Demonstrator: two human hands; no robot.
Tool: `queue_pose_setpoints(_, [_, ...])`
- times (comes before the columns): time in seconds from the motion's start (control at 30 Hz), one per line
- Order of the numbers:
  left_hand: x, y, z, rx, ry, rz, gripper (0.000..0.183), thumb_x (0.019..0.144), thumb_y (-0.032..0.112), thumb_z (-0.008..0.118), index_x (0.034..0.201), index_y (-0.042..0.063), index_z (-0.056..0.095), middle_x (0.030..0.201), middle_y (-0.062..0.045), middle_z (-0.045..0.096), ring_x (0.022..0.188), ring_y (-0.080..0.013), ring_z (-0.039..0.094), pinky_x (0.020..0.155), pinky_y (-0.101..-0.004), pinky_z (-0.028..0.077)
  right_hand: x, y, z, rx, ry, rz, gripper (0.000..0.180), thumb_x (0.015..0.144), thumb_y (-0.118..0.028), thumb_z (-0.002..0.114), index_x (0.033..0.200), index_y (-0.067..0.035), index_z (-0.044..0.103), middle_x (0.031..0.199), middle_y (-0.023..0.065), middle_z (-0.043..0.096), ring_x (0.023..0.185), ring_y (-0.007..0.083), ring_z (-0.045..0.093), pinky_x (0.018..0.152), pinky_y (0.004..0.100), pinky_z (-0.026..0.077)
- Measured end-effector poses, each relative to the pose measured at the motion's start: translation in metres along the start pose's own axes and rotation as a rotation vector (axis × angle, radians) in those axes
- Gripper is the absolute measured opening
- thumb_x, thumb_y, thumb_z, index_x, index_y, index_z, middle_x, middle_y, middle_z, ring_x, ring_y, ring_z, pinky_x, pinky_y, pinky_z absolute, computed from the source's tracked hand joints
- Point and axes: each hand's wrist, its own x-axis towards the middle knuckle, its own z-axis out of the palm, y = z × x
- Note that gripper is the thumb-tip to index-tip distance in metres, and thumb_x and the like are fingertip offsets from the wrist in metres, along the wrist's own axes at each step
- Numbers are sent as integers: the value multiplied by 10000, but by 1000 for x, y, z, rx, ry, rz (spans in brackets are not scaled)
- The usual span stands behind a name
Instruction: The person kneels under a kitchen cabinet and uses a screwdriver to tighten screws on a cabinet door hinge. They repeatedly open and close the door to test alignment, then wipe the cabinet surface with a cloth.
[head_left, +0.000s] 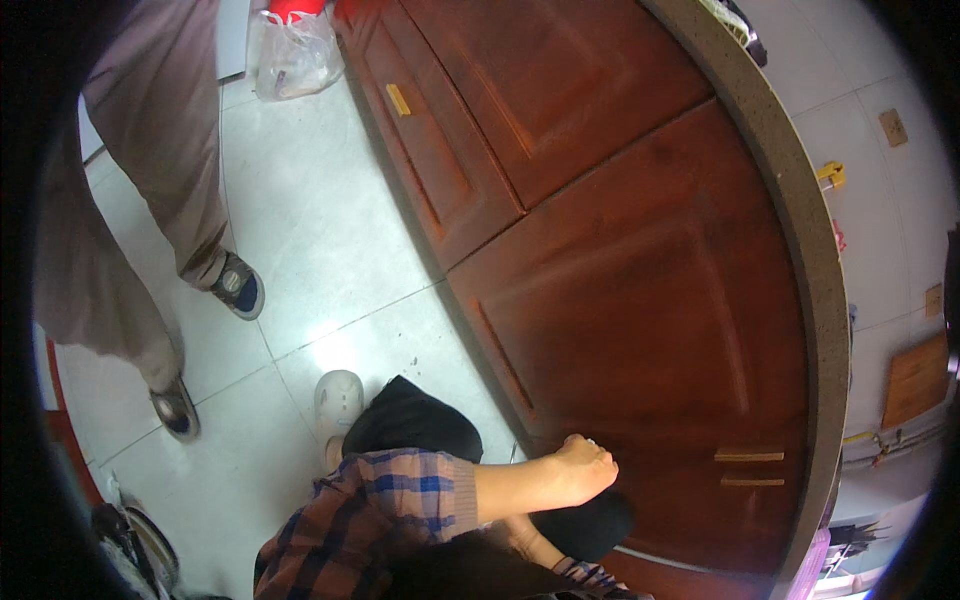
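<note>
My left hand (587, 471) is curled in a loose fist in front of the lower part of a red-brown wooden cabinet door (637, 322). A small pale spot shows at its fingers, perhaps a ring; whether anything is inside the fist is hidden. Beneath my left forearm, my right hand (517, 531) shows only in part, near the wrist, and its fingers are out of sight. Both arms wear plaid sleeves (409, 491). My knees in black trousers (412, 424) are bent close to the cabinet, and one pale clog (339, 401) stands on the tiles.
Another person's legs in grey-brown trousers (161, 135) stand at the left. A clear plastic bag (298, 60) rests by the cabinet's far end. Above the doors, a brown stone countertop edge (806, 247) curves along the right. Gold handles (750, 456) stick out from the doors. A wooden board (915, 381) is by the wall.
</note>
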Motion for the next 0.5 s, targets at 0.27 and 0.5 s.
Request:
queue_pose_setpoints(0.27, [-5, 7, 8, 93, -66, -104, 141, 724, 93, 593, 834, 61, 676, 833, -115, 670, 814, -267, 655, 643, -363, 523, -10, 13, -19, 164, -34, -177, 519, 764, -199, 676, 1224, -68, 475, 1122, 63, 561, 994, 161, 543, 813, 330, 465])
queue_pose_setpoints(0.5, [-48, -26, -17, 285, -257, -460, 200, 772, 191, 632, 899, 38, 608, 873, -159, 634, 862, -313, 617, 733, -400, 500, -62, -59, -2, 247, 10, -410, 275, 690, 22, 589, 958, -23, 545, 796, 56, 596, 679, 155, 584, 514, 258, 471])
